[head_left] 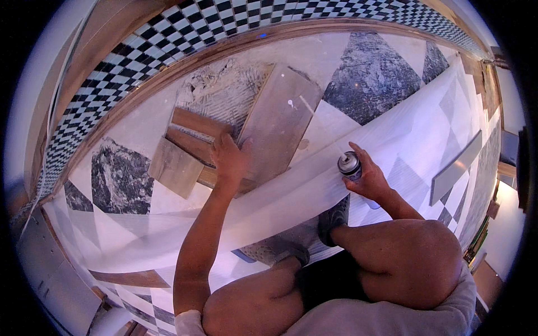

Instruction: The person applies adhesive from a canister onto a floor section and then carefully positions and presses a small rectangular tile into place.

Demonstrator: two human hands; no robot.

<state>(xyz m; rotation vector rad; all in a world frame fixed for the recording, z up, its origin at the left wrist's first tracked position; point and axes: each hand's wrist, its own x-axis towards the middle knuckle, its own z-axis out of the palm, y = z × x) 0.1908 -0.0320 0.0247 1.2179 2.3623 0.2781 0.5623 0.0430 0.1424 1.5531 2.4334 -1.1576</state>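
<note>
My right hand [368, 177] grips a spray can [349, 164] with a metallic top and holds it above the white translucent sheet. Slightly smeared by motion, my left hand [228, 159] has its thumb apart from the fingers. It is over the short wood planks, and I cannot tell whether it touches them. A wide brown plank [283, 115] lies at a slant just to its right. To its left are a short dark brown plank [199, 121] and a paler plank piece [176, 167]; several pieces overlap there.
The white sheet [269, 215] runs across the black-and-white diamond floor [376, 78] under my feet. Behind the planks is a broken, ridged patch [221, 87] with rubble. A checkered tile wall [224, 19] borders the far side. A long grey board [457, 168] lies at the right.
</note>
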